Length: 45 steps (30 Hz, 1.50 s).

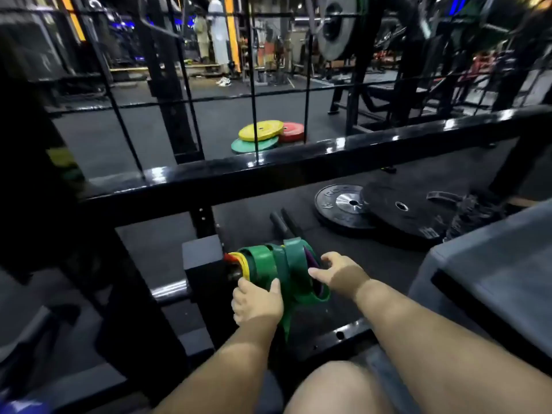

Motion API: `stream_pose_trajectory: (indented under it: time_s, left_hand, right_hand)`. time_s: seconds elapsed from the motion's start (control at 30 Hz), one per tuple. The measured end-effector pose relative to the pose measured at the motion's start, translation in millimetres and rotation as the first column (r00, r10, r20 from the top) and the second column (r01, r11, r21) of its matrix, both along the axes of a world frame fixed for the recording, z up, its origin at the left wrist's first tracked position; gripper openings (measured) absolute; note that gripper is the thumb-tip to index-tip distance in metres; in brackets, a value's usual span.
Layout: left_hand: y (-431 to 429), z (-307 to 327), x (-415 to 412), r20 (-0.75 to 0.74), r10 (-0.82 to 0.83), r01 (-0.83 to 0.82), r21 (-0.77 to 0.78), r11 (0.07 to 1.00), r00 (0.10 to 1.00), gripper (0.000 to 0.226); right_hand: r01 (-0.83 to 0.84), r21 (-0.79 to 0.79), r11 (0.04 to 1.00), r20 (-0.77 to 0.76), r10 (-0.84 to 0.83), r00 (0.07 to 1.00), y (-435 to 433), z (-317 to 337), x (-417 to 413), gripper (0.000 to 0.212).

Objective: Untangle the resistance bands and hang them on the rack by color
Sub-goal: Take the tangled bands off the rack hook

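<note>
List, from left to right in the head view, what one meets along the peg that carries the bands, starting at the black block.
black block → red band → yellow band → green bands → purple band → right hand. The left hand overlaps the bands, so I leave it out.

We record a dim gym with a dark rubber floor (134, 135). A glossy black steel beam (328, 150) crosses the view. Beyond it lie a yellow plate (261, 130), a green plate (254, 145) and a red plate (294, 131). Nearer lie two black plates (403, 210). A grey padded bench (493, 264) stands at right.
</note>
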<state>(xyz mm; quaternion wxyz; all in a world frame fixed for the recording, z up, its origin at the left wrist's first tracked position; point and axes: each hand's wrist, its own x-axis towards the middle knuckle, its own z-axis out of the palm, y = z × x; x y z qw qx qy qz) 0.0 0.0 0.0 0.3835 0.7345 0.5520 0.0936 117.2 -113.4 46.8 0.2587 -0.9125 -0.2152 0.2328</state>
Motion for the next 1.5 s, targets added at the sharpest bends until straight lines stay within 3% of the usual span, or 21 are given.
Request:
stream_pose_trajectory:
  time_s: [0.17,0.37,0.43,0.5,0.63,0.7,0.9,1.0,1.1,1.17,1.27,1.5]
  left_hand:
    - [23,-16,10,0.146,0.232,-0.192,-0.245,0.950,0.962,0.088]
    - [45,-52,24,0.396,0.321,-0.063,-0.542,0.838,0.860,0.115]
    - [55,-82,33,0.418,0.345,-0.036,-0.591,0.806,0.840,0.116]
    - [52,-69,28,0.442,0.351,0.003,-0.626,0.780,0.826,0.105]
    - [43,-32,22,0.482,0.292,0.074,-0.606,0.792,0.826,0.048]
    - [43,-28,23,0.464,0.283,0.061,-0.598,0.799,0.839,0.051]
    - [32,-18,40,0.365,0.348,-0.037,-0.643,0.765,0.864,0.086]
    - [31,-12,43,0.382,0.380,0.018,-0.724,0.689,0.843,0.059]
    - [33,-11,43,0.381,0.373,0.080,-0.783,0.617,0.846,0.038]
    - [33,-13,42,0.388,0.360,0.086,-0.772,0.630,0.849,0.039]
    - [34,-11,47,0.416,0.316,0.088,-0.710,0.699,0.852,0.048]
    - [38,6,68,0.457,0.215,0.116,-0.593,0.797,0.863,0.033]
  right_hand:
    - [0.052,0.044,0.998,-0.082,-0.049,0.995,22,-13,14,0.078]
    - [0.167,0.196,0.966,-0.304,-0.102,0.947,44,-34,34,0.101]
    - [0.165,0.171,0.971,-0.281,-0.112,0.953,49,-41,42,0.102]
    - [0.127,0.075,0.989,-0.232,-0.106,0.967,51,-45,50,0.101]
    - [0.028,-0.001,1.000,-0.272,-0.027,0.962,49,-51,61,0.102]
    - [0.036,0.085,0.996,-0.322,-0.006,0.947,46,-55,63,0.099]
    - [0.170,0.347,0.922,-0.529,0.042,0.848,43,-77,59,0.087]
    - [0.253,0.397,0.882,-0.639,0.068,0.766,42,-78,57,0.086]
    - [0.233,0.422,0.876,-0.696,0.148,0.703,42,-76,55,0.071]
    - [0.228,0.442,0.868,-0.677,0.156,0.719,44,-77,54,0.067]
    - [0.237,0.518,0.822,-0.642,0.190,0.743,45,-74,56,0.043]
    - [0.246,0.601,0.760,-0.626,0.256,0.737,39,-77,63,0.048]
